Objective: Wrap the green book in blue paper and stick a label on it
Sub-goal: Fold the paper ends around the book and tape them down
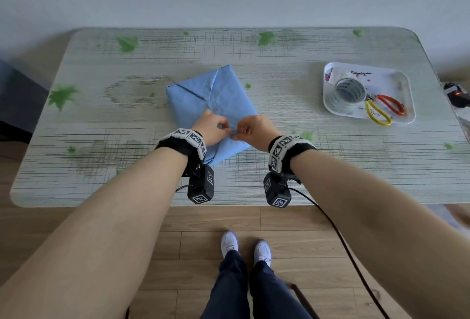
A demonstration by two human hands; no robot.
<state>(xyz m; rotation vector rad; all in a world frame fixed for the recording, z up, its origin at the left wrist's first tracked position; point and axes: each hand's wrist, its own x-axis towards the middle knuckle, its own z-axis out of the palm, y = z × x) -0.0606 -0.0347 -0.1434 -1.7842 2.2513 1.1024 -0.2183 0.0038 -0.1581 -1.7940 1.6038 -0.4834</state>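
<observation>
A parcel in blue paper (203, 89) lies slanted in the middle of the table, its flaps folded over the top; the green book is hidden inside. My left hand (212, 128) and my right hand (254, 129) meet over the parcel's near part. Their fingertips pinch a small thing between them, close to the paper. It looks like a bit of tape or a sticker, but it is too small to tell which.
A white tray (404, 82) at the right of the table (101, 120) holds a roll of clear tape (348, 94), orange-and-yellow scissors (381, 110) and a small label sheet (335, 74). A dark object sits at the table's right edge (457, 94).
</observation>
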